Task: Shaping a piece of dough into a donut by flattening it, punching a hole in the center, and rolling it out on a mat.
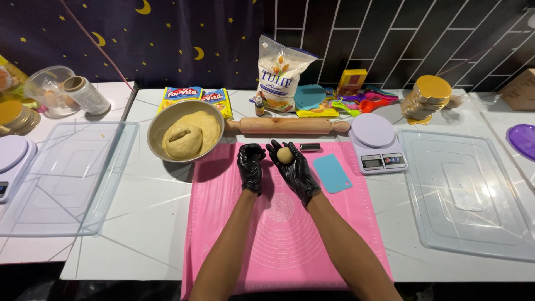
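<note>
Both forearms reach in from the near edge of the white table [139, 223], over the pink silicone baking mat [290, 234], and meet near the mat's far edge. Both hands wear black gloves.

Right hand [295, 167] is palm up, fingers spread and slightly cupped — a small round dough ball [285, 155] sits in the palm, cradled, not squeezed. Left hand [251, 164] is just beside it, curled into a loose fist with the knuckles toward the camera; nothing visible in it (inside of the fist is hidden, so can't tell for sure).

Around the hands:
- metal bowl [159, 125] with a large lump of dough [189, 134], just off the mat's far-left corner
- wooden rolling pin [287, 125] lying along the mat's far edge
- light-blue plastic scraper [332, 173] on the mat's right side, near the right hand
- small dark rectangular object [310, 147] at the mat's far edge — too small to identify
- white kitchen scale [376, 142] just off the mat's far-right corner
- clear plastic tray lids, one [61, 178] at the table's left, one [473, 195] at the right
- flour bag [281, 72] toward the table's far edge, behind the rolling pin
</note>
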